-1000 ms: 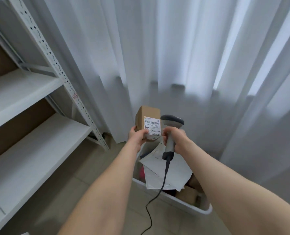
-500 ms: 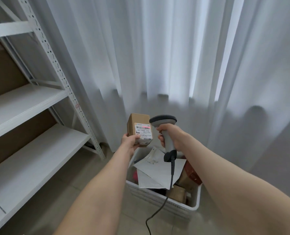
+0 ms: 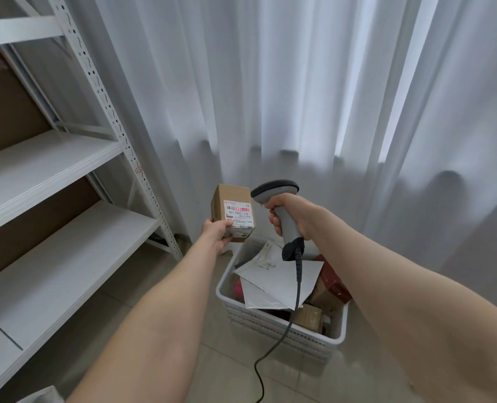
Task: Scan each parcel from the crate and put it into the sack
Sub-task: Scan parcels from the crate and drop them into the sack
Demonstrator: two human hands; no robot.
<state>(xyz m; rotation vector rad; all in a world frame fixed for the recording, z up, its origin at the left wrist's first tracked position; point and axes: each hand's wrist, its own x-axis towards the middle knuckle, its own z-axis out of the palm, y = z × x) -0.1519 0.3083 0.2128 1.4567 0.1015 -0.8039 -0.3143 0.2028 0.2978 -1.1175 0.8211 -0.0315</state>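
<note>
My left hand (image 3: 218, 231) holds a small brown cardboard parcel (image 3: 232, 212) upright, its white shipping label facing me. A red scan line lies across the label's barcode. My right hand (image 3: 288, 218) grips a grey handheld scanner (image 3: 282, 210) just right of the parcel, its head pointing at the label. The scanner's dark cable (image 3: 292, 309) hangs down to the floor. Below both hands stands a white plastic crate (image 3: 282, 330) with white mailer envelopes, brown boxes and a red package inside. A bit of pale material at the bottom left edge may be the sack (image 3: 42, 395); I cannot tell.
A white metal shelving rack (image 3: 67, 175) with brown backing fills the left side. White curtains (image 3: 299, 97) hang behind the crate. The floor is beige tile (image 3: 221, 373).
The view has tilted and shifted, so hands and crate sit lower and farther right in frame. The parcel and scanner moved slightly apart, and a red scan line now shows on the barcode.
</note>
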